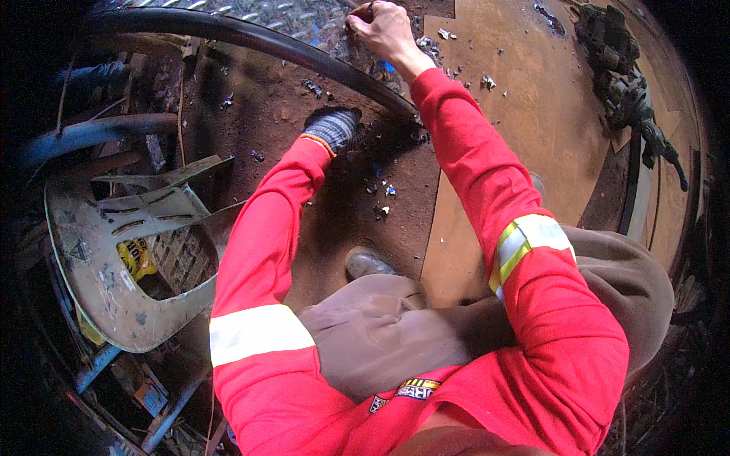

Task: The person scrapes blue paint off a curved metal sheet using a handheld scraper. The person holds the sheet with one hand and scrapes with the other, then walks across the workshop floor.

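Observation:
My right hand [384, 34], bare, is at the top of the view over a worn diamond-plate metal sheet [266, 19]. Its fingers are closed in a pinch on something small and dark that I cannot make out. A thick dark curved bar [251, 36] edges the sheet. My left hand [333, 129], in a grey knitted glove with dark fingers and an orange cuff, is below that bar, just above the dirt floor. Its fingers look curled in, and shadow hides anything they may hold. Blue and pale paint flakes [386, 190] lie scattered on the soil around.
To the left stands a dirty pale plastic chair [137, 266] with blue pipes [99, 137] and scrap around it. A brown board [487, 152] covers the ground at right. Beyond lies a dark greasy metal mechanism [627, 91]. My shoe [369, 262] rests on the dirt.

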A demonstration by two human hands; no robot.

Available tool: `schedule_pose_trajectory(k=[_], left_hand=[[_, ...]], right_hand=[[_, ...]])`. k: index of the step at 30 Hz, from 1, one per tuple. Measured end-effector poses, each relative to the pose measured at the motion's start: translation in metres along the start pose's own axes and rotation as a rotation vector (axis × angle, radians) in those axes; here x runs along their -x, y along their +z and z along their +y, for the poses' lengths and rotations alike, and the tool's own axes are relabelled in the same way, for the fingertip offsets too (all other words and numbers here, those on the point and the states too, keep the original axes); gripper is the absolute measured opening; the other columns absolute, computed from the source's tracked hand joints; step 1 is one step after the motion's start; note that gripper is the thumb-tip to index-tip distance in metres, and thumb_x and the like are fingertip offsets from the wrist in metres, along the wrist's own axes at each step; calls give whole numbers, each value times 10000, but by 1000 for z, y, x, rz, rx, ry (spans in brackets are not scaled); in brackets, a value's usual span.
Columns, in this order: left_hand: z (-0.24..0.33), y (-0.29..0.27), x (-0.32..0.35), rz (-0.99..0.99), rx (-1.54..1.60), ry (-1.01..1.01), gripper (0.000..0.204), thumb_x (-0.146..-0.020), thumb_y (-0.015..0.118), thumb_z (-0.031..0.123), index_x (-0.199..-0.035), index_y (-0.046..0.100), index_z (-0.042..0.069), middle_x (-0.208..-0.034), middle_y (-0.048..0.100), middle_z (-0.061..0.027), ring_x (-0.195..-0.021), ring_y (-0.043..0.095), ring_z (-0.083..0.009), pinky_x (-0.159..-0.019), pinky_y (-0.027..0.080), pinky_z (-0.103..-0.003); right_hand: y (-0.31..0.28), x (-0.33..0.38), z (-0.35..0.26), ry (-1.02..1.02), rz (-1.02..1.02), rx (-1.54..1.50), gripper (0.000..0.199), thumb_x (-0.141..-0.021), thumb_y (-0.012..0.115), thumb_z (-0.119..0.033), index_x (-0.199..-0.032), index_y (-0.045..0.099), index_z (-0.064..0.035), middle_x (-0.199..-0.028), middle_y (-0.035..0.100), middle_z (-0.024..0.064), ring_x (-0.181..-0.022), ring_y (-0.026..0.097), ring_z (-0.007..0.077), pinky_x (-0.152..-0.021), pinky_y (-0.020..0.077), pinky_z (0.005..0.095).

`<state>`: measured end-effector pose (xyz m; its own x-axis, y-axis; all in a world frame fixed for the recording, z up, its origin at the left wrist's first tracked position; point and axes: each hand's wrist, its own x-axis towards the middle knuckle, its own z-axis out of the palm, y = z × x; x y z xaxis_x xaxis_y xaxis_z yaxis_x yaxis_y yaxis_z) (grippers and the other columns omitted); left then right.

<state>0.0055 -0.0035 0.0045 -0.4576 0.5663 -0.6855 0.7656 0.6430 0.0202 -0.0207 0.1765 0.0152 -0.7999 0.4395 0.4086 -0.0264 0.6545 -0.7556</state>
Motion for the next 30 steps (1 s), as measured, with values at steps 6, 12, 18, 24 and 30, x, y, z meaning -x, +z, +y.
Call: schedule_pose_trajectory(k=[6,12,18,24,30], left_hand=[[-5,7,-1,10,-22,25,429,-889,522,413,-1188,589,112,-1183,617,-178,-1086,593,-372,-928,462,-486],[-8,11,-1,27,-38,56,438,-889,527,434,-1173,591,107,-1146,628,-187,-1052,604,-378,-903,472,-484],[-15,19,-9,45,-37,101,431,-883,541,431,-1156,596,102,-1114,641,-187,-1026,613,-380,-886,479,-483],[-8,9,-8,33,-33,79,433,-896,527,430,-1165,593,97,-1120,637,-194,-1020,611,-391,-869,483,-487],[-7,6,-7,-1,-46,34,453,-893,522,439,-1203,587,116,-1196,612,-184,-1100,592,-368,-932,465,-476]], right_hand=[[4,-3,-14,-150,11,150,177,-781,618,-161,-767,638,15,-824,626,225,-807,614,384,-732,499,453],[8,-10,2,-219,63,107,147,-776,601,-137,-755,603,9,-817,607,230,-790,597,397,-721,488,471],[-9,-28,35,1,90,176,214,-831,553,-184,-772,589,18,-839,607,259,-817,600,423,-719,484,496],[1,-13,41,65,-23,32,245,-863,582,-230,-889,647,5,-875,648,248,-818,639,380,-683,511,450],[-5,-1,3,125,10,-247,240,-786,674,-223,-854,700,6,-873,684,212,-838,675,307,-753,535,359]])
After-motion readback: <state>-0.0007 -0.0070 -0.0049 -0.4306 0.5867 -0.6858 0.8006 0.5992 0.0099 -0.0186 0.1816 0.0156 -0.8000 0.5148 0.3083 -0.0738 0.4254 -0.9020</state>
